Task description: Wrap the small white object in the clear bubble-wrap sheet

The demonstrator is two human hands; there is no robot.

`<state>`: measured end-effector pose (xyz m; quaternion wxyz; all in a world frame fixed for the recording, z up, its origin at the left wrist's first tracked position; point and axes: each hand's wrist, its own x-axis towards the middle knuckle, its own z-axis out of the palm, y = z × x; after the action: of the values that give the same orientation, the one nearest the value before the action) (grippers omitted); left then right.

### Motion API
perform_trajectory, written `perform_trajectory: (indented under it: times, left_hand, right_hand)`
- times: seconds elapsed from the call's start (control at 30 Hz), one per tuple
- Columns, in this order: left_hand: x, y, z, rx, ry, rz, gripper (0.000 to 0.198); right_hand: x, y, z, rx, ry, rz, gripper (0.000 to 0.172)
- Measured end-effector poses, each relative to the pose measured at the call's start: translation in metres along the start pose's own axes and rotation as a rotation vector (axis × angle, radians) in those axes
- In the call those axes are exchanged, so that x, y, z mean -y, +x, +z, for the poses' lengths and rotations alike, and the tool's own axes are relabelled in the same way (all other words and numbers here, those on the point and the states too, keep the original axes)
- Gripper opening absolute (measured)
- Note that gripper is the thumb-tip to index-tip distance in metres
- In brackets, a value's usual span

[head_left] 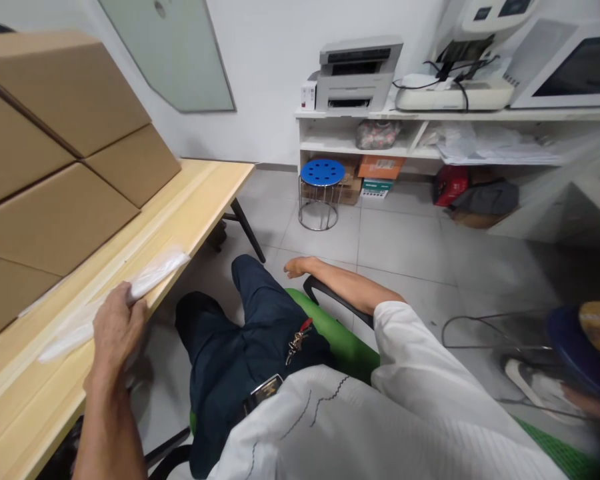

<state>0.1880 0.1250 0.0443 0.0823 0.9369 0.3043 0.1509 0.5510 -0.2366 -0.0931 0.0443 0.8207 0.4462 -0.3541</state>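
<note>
My left hand (pixel 117 327) is closed round the middle of a bundle of thin white, partly see-through plastic (pixel 157 272) at the edge of the wooden table (pixel 200 200). One end of the plastic points to the back right, the other spreads over the tabletop at the left. My right hand (pixel 297 267) hangs beyond the chair's black armrest (pixel 337 293), over the floor. Its fingers are bunched and partly hidden, so whether it is open or closed is unclear.
Stacked brown cardboard boxes (pixel 65 213) stand on the table at the left. A blue stool (pixel 323 173) is on the floor ahead, by a white shelf (pixel 340 143) with a printer (pixel 360 77). Part of another person's foot (pixel 535 390) shows at the right.
</note>
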Motion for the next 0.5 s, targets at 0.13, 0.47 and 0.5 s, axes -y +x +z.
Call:
perform_trajectory:
  times: [0.13, 0.47, 0.5]
  left_hand:
    - [-0.003, 0.007, -0.003, 0.029, 0.078, -0.003, 0.08]
    - [-0.014, 0.0, -0.013, 0.084, -0.028, 0.148, 0.036]
    - [-0.015, -0.001, -0.016, 0.099, -0.019, 0.147, 0.031]
  right_hand:
    - [-0.001, -0.008, 0.002, -0.003, 0.036, 0.013, 0.044]
    - [-0.022, 0.012, 0.028, 0.046, -0.069, -0.125, 0.064]
    - [-0.025, 0.016, 0.03, 0.051, -0.071, -0.128, 0.065]
